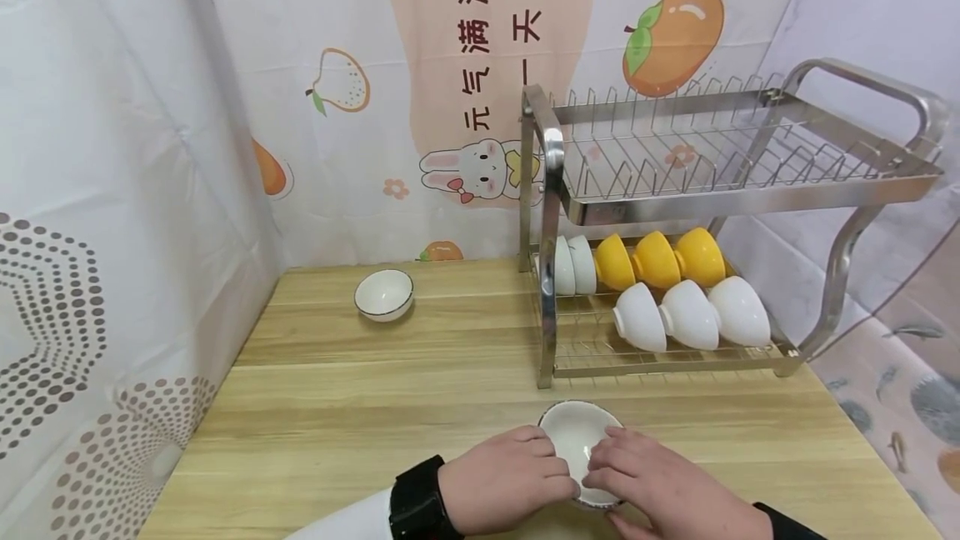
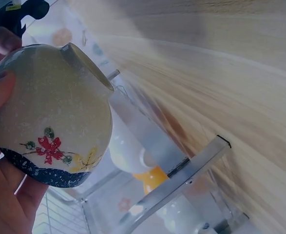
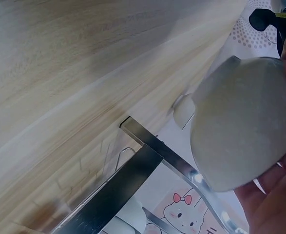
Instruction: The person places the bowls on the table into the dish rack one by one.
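Note:
Both hands hold one white bowl (image 1: 573, 430) at the front of the table, below the dish rack. My left hand (image 1: 506, 480) grips its left side, fingers over the rim and thumb outside. On the opposite side my right hand (image 1: 663, 486) grips the rim, its fingers reaching into the bowl. In the left wrist view the bowl (image 2: 60, 102) is tilted and lifted off the wood, showing a red flower and a dark speckled rim band. Its plain outer wall (image 3: 245, 122) faces the right wrist view.
Another dark-rimmed white bowl (image 1: 384, 297) stands at the back left of the wooden table (image 1: 337, 407). A two-tier metal dish rack (image 1: 742, 200) is at the right. Its lower tier carries yellow bowls (image 1: 656, 260) behind white bowls (image 1: 690, 315), tipped sideways. Printed cloth (image 1: 330, 190) hangs behind.

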Tool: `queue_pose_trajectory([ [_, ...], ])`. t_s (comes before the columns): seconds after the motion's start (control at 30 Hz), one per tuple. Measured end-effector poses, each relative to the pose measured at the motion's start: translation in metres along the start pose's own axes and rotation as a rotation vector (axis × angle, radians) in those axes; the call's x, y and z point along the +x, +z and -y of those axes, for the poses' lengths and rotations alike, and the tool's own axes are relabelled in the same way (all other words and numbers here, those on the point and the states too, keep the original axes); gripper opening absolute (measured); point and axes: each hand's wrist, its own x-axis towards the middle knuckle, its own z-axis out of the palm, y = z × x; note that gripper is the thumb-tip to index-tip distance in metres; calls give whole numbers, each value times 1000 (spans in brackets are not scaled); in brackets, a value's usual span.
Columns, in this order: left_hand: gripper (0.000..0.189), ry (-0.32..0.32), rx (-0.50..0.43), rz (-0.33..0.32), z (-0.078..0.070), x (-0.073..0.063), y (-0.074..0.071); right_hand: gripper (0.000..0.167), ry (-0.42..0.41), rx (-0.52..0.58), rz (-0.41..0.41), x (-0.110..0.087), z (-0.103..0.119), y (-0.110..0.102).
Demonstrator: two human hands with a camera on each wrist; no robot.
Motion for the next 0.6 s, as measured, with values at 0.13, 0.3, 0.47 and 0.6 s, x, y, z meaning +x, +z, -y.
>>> queue_pose_trajectory([
  [0.13, 11, 0, 13, -2, 2, 3, -2, 27, -19, -1, 5, -1, 0, 2],
  [0.3, 11, -3, 34, -10, 4, 5, -5, 25, -39, -11, -16, -2, 0, 3],
  [0.47, 13, -4, 30, -13, 8, 7, -8, 17, -19, 6, -38, -2, 0, 3],
  [0.6, 17, -41, 17, -6, 12, 8, -10, 15, -9, 20, -106, -2, -3, 5],
])
